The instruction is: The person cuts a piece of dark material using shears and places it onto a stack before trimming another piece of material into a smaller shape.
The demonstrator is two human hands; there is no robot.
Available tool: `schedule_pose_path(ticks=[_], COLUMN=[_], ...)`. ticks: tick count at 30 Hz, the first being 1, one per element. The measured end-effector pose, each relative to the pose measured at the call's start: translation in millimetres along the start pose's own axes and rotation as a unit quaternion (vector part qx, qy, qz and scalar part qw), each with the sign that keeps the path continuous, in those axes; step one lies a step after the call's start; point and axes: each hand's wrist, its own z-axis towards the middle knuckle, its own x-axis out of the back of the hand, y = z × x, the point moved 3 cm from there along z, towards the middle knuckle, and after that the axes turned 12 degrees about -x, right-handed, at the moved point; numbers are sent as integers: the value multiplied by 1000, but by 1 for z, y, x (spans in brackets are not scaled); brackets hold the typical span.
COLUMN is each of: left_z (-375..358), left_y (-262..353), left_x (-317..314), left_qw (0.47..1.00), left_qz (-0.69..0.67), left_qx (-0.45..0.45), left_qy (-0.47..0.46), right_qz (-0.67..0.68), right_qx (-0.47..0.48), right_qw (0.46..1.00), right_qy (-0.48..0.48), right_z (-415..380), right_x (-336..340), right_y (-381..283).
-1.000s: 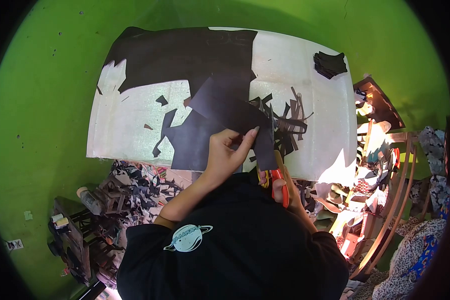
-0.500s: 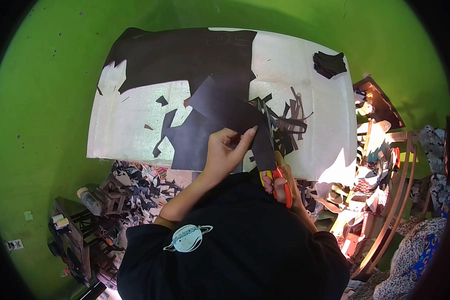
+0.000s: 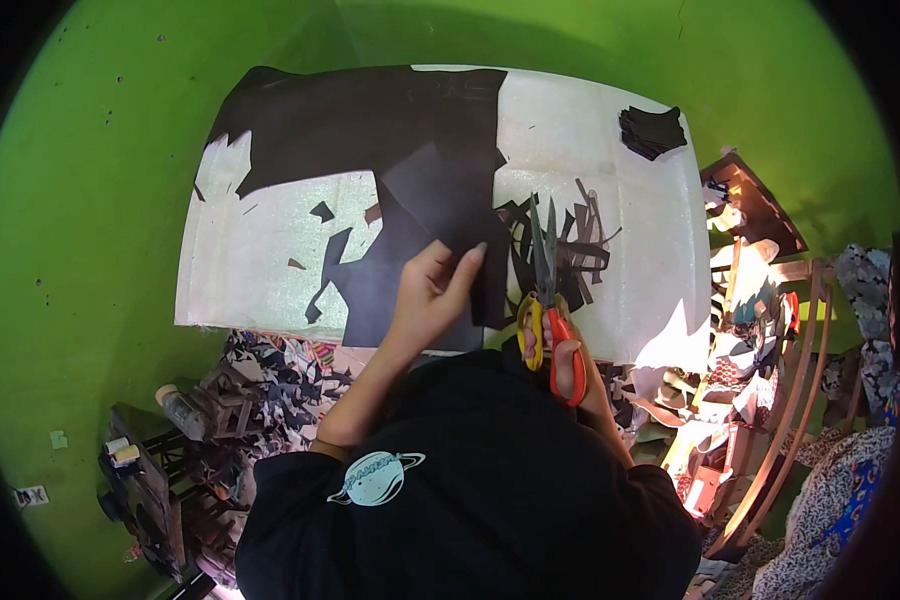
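My left hand [image 3: 433, 300] pinches the edge of a dark sheet piece [image 3: 488, 285] between thumb and fingers, above other dark sheet material. In my right hand [image 3: 584, 365] are scissors [image 3: 546, 255] with one yellow and one red handle. Their blades point away from me, slightly apart, with no sheet visible between them. Thin dark offcut strips [image 3: 592, 250] lie just beyond and to the right of the blades. A large dark sheet [image 3: 350, 120] with cut-out edges covers the far left of the pale table [image 3: 650, 230].
A stack of cut dark pieces [image 3: 653, 132] sits at the table's far right. Small scraps [image 3: 322, 211] are scattered on the left. Below the table, offcuts [image 3: 290, 385] cover the floor. A plastic bottle [image 3: 183, 410] stands left, and a wooden frame [image 3: 785, 420] is at right.
My left hand has shifted slightly left with the dark piece. The scissors have come away from the piece's right edge, and their blades now show fully and apart.
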Motion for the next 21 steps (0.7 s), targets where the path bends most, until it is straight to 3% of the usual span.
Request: schedule_pose_path(ticks=[3,9,11,12,13,17,21], left_z=[7,2,-2,-3,-4,-7,-10], left_y=[-4,-8,-4,-4,-13,-4,-16], left_x=[23,20,18,16,21,11,14], left_qw=[988,988,991,991,981,981,968], left_qz=[150,126,128,129,195,190,251], left_qx=[-8,-71,-25,20,-7,31,-29], left_qy=[-46,47,21,-6,-15,-8,3], right_qz=[-49,-111,50,50,28,8,24], right_qx=[21,45,-50,-51,-49,-69,-55], right_qw=[999,993,994,994,992,988,991], right_qy=[11,-12,-87,-86,-109,-137,-116], right_z=[4,1,-1,-1,0,-4,-13], right_x=[6,-3,-10,-10,-12,-10,-15], right_y=[5,-1,9,10,11,14,2])
